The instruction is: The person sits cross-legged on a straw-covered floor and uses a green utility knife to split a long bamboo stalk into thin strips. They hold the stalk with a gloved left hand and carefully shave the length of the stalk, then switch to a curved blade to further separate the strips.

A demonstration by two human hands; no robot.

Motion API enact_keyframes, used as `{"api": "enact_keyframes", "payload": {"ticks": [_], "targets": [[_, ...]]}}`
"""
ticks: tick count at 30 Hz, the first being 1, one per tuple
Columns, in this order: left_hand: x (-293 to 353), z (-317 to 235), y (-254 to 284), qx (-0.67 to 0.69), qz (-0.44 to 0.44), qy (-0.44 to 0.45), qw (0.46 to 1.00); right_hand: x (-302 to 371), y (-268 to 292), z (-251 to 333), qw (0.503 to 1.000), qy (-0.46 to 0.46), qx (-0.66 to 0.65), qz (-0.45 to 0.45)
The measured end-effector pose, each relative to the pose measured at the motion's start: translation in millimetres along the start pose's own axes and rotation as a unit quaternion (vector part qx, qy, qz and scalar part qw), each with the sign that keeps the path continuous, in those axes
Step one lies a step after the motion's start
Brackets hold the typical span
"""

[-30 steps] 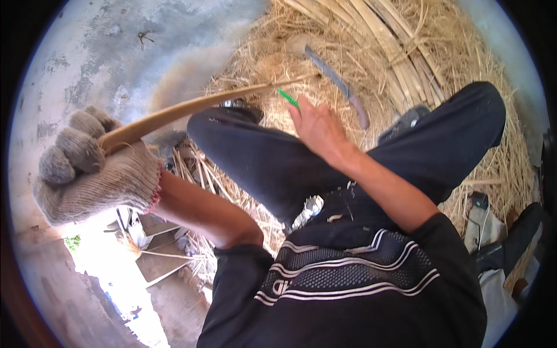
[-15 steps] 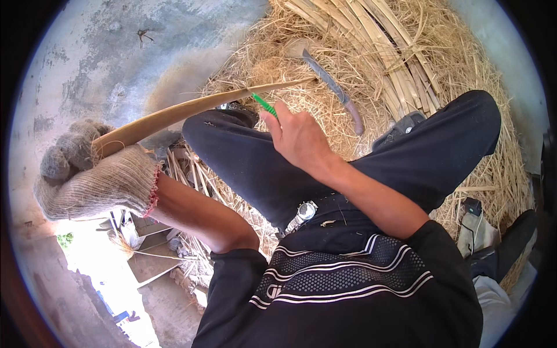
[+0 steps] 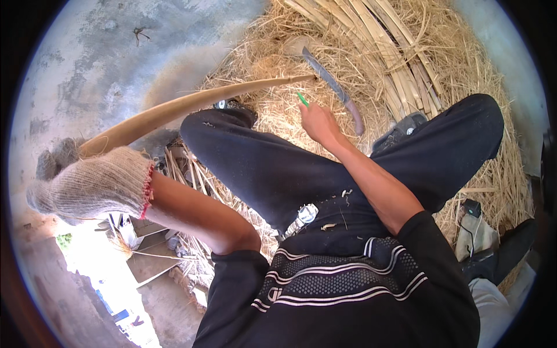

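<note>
My left hand [image 3: 98, 181], in a grey knitted glove with a red edge, is closed round the near end of a long bamboo strip [image 3: 185, 105]. The strip tapers and slopes away to the right, its far tip near a machete [image 3: 329, 80] with a dark blade and a brown handle. Bare and closed, my right hand [image 3: 321, 124] grips a slim green tool [image 3: 302, 98]; most of it is hidden in the fist. The tool's visible end lies just below the strip's far part and seems apart from it.
Shavings [image 3: 272, 58] cover the floor in front of my crossed legs. A bundle of split strips [image 3: 394, 64] lies at the far right. More cut strips [image 3: 191, 168] sit beside my left knee. A concrete wall [image 3: 116, 64] rises at left. A silver watch [image 3: 304, 216] rests at my waist.
My right hand has moved right and slightly away from me, taking the green tool along the strip toward its far end. My left hand has shifted a little left with the strip.
</note>
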State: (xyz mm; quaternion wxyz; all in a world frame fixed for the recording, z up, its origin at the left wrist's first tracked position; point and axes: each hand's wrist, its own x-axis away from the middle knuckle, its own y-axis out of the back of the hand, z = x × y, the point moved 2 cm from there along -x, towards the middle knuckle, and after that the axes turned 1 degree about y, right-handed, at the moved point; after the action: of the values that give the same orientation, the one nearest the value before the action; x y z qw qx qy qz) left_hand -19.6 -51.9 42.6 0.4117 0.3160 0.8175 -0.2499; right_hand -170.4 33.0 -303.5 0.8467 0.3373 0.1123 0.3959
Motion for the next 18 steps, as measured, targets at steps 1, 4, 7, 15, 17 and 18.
{"api": "enact_keyframes", "payload": {"ticks": [1, 4, 7, 15, 17, 18], "targets": [[0.3, 5.7, 0.0, -0.027, 0.001, 0.001, 1.000, 2.6, 9.7, 2.0, 0.995, -0.071, -0.010, 0.062], [2.1, 14.3, 6.5, -0.050, 0.011, -0.020, 0.998, 26.7, 40.5, 53.1, 0.995, 0.039, -0.091, 0.032], [0.7, 11.1, 6.6, -0.026, -0.006, -0.027, 0.999, 21.2, 19.1, 42.7, 0.994, -0.016, -0.104, 0.012], [-19.1, 35.2, 1.9, 0.246, 0.032, 0.081, 0.965, 17.4, 56.7, 69.0, 0.992, 0.051, -0.103, 0.047], [-16.5, 24.2, -3.2, 0.234, 0.029, 0.079, 0.969, 10.7, 35.6, 44.6, 0.998, 0.045, -0.026, 0.026], [-17.2, 23.3, -4.0, 0.238, 0.043, 0.069, 0.968, 0.9, 38.1, 38.0, 0.999, 0.041, -0.009, 0.006]]}}
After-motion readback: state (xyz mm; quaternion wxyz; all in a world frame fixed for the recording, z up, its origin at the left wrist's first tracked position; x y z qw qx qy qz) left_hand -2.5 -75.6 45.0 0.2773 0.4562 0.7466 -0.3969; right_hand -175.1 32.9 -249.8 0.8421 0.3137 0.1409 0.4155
